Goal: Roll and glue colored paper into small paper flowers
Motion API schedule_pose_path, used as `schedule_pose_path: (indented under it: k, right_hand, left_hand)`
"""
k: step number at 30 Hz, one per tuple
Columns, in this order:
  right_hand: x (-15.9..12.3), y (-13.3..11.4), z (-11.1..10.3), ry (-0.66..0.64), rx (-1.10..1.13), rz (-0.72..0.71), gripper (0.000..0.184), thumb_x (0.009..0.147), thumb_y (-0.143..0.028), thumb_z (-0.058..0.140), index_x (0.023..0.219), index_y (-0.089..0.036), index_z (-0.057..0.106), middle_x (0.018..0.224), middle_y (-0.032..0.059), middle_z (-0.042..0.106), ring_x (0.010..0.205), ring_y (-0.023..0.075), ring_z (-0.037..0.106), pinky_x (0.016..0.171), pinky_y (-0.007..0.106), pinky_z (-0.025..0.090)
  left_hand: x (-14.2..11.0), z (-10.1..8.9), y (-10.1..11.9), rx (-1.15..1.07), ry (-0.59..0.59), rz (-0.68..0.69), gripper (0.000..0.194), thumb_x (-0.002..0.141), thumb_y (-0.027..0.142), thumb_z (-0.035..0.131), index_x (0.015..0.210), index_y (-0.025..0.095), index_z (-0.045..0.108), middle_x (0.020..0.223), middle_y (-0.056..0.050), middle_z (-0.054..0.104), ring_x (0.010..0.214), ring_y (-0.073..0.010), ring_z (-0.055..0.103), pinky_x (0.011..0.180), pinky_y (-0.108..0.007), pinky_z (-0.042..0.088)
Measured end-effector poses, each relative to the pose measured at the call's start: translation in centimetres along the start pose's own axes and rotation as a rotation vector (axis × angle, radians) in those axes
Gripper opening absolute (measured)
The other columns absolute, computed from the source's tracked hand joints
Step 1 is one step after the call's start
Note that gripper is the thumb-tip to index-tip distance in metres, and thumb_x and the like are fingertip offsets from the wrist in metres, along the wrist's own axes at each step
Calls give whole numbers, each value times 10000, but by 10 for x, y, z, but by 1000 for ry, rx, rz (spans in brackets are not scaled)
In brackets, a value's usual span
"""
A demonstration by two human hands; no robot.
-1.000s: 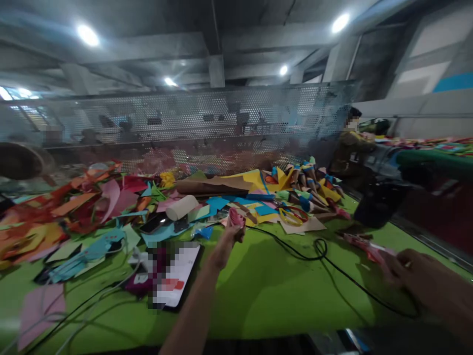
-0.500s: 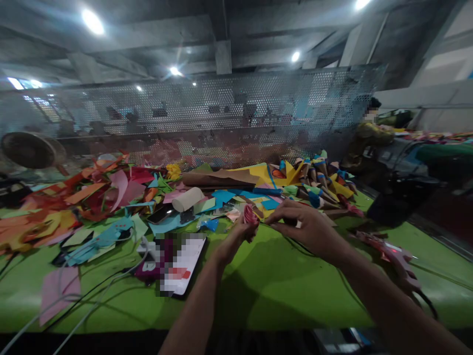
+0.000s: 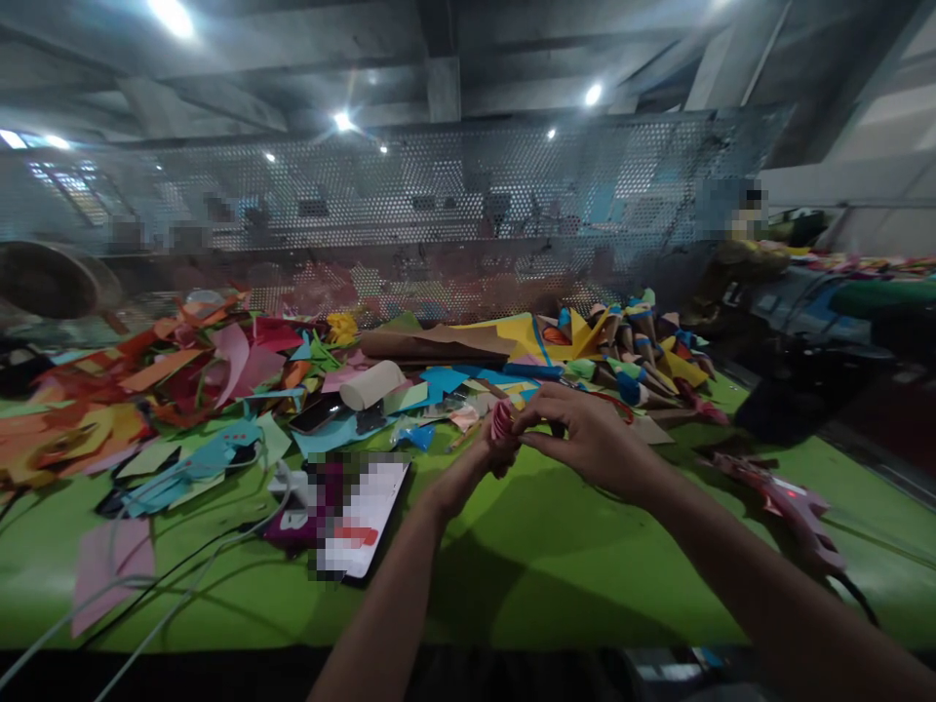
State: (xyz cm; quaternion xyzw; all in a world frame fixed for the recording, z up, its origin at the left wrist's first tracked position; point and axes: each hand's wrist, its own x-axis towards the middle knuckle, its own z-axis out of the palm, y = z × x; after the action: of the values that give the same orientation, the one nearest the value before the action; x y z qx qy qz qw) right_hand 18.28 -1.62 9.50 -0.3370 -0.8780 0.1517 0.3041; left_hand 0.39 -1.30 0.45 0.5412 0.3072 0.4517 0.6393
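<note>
Our left hand (image 3: 469,472) grips the pink paper roll (image 3: 501,421), our right fingers (image 3: 539,408) meet its edge, grip unclear; the glue gun (image 3: 800,509) lies on the bench (image 3: 570,585).

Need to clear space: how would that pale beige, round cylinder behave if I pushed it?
The cylinder would probably roll, as it lies on its curved side. Loose, flat blue paper scraps beside it might slow it. It looks fairly stiff, holding its round shape.

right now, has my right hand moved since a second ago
Yes. Judged against the flat white-screened tablet, your right hand has moved left, from the pink plastic glue gun to the rolled pink paper in your left hand.
</note>
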Motion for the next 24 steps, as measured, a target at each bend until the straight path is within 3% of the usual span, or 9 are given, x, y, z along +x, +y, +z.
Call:
schedule_pose_path:
  k: [9, 24]
  right_hand:
    - [6, 2, 2, -106, -27, -30, 83, 874, -145, 681, 856, -203, 737, 880, 22, 683, 844, 171, 624, 734, 264, 423]
    - [13, 9, -1, -215, -124, -150, 79, 902, -121, 627, 870, -158, 689, 911, 61, 649, 861, 199, 614, 757, 290, 433]
  left_hand:
    - [-1, -2, -2, 10, -32, 5, 331, 855, 294, 544, 1167, 226, 455, 761, 48, 434, 612, -102, 358, 575, -232, 303]
    - [-2, 0, 1, -37, -48, -16, 288, 831, 318, 560, 1084, 227, 456, 730, 62, 407, 592, -95, 344, 549, -221, 290]
